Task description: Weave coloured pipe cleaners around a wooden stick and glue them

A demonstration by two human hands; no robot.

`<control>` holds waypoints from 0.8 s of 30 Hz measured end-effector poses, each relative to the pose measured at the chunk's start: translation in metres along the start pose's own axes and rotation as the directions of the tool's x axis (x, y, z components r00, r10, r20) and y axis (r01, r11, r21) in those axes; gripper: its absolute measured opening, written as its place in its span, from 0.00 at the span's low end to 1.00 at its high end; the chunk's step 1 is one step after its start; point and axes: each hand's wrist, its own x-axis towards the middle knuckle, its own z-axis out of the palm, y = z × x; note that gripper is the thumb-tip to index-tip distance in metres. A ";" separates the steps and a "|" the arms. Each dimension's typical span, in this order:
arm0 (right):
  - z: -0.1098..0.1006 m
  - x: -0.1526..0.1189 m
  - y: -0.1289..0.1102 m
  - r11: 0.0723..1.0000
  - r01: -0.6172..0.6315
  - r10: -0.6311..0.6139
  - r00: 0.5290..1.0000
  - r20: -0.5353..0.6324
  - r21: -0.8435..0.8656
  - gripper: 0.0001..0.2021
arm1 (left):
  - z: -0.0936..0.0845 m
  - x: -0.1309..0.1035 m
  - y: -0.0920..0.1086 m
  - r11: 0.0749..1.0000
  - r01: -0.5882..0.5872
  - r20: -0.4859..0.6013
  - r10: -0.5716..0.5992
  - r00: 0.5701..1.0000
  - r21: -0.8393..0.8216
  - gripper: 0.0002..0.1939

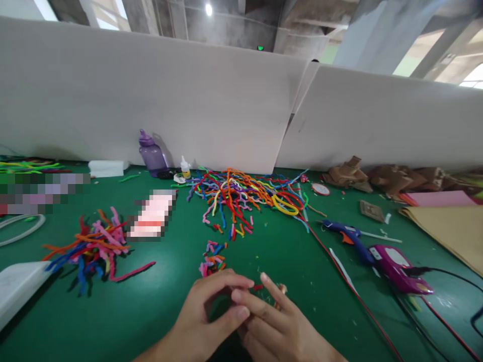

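My left hand and my right hand meet at the near middle of the green table. The left thumb and fingers curl inward, touching the fingertips of the right hand. On the right hand the index finger points forward while the other fingers are bent together. Whatever lies between the fingers is hidden. A small red piece shows just past the left index fingertip; I cannot tell whether it is held. Behind the right index finger a small tan thing is partly covered. Short cut pieces of coloured pipe cleaner lie just beyond my left hand.
A tangle of long pipe cleaners spreads at the back, another bunch to the left. On the right are a blue glue gun, a magenta device and cables. A purple bottle stands by the white partition.
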 end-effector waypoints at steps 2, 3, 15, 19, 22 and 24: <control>-0.001 0.000 0.001 1.000 0.003 -0.003 1.000 0.018 -0.016 0.13 | 0.000 0.001 0.001 1.000 -0.012 0.006 0.012 1.000 -0.005 0.09; -0.001 0.001 0.001 1.000 0.005 -0.004 1.000 0.025 -0.019 0.13 | 0.000 0.002 0.002 1.000 -0.024 0.006 0.024 1.000 -0.012 0.08; 0.007 -0.006 -0.003 1.000 0.006 -0.005 0.992 0.125 -0.008 0.12 | 0.009 0.005 0.005 0.995 0.067 -0.082 -0.073 0.994 -0.067 0.14; 0.005 -0.004 -0.002 0.998 0.054 -0.059 0.987 0.150 0.033 0.12 | 0.011 0.002 0.000 0.969 0.168 -0.162 -0.198 0.967 -0.184 0.26; 0.005 -0.004 -0.002 0.999 0.037 -0.043 0.986 0.160 0.040 0.12 | 0.012 -0.003 -0.007 0.943 0.196 -0.149 -0.241 0.959 -0.268 0.29; 0.006 -0.006 -0.001 0.999 0.014 -0.021 0.987 0.160 0.042 0.12 | 0.011 -0.005 -0.010 0.935 0.215 -0.133 -0.260 0.956 -0.283 0.27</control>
